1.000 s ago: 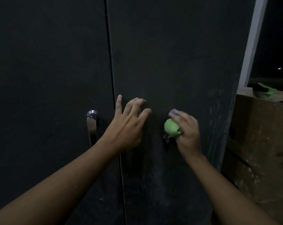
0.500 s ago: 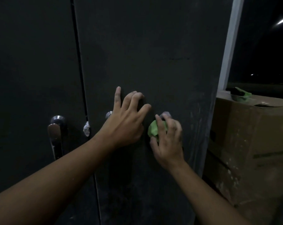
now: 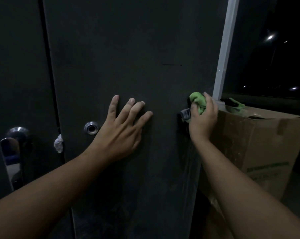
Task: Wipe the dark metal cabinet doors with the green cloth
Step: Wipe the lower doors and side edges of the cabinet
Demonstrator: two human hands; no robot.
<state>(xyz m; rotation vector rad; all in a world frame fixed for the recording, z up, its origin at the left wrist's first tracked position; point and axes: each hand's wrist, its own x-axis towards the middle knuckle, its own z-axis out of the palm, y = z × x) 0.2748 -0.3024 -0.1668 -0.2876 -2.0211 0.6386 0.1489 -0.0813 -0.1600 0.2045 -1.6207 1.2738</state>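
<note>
Two dark metal cabinet doors fill the view: the right door [image 3: 137, 57] and the left door [image 3: 16, 66], split by a vertical gap. My left hand [image 3: 121, 128] lies flat on the right door with fingers spread. My right hand [image 3: 203, 118] grips a bunched green cloth [image 3: 198, 101] and presses it against the right door near its right edge. A darker end of the cloth hangs out to the left of my fingers.
A chrome handle [image 3: 11, 152] sits on the left door, and a round keyhole [image 3: 91, 128] on the right door. A white scrap [image 3: 58, 144] is stuck in the gap. A cardboard box [image 3: 259, 149] stands right of the cabinet, a green item [image 3: 235, 105] on it, beside a white frame [image 3: 225, 49].
My right hand has slid the green cloth rightward and up to the door's right edge. The view has shifted, and my left hand stays flat on the door.
</note>
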